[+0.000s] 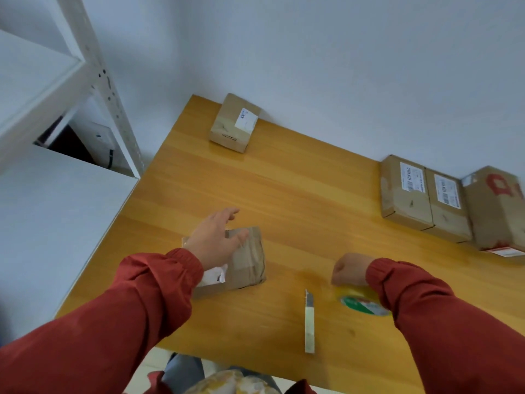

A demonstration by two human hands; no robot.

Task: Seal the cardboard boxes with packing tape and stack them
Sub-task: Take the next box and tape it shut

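Note:
A small cardboard box (247, 260) with glossy tape across its top and a white label lies near the front left of the wooden table (284, 194). My left hand (216, 240) hovers over its far left corner, fingers spread and straight, thumb over the lid. To the right, my right hand (350, 270) curls its fingers around a roll of packing tape (362, 302) with a green and yellow core, down on the table. A loose strip of tape (309, 322) lies between box and roll.
Another small labelled box (234, 123) sits at the far left corner by the wall. Three larger boxes (446, 200) stand side by side at the right edge. A white metal shelf unit (71, 81) rises left of the table.

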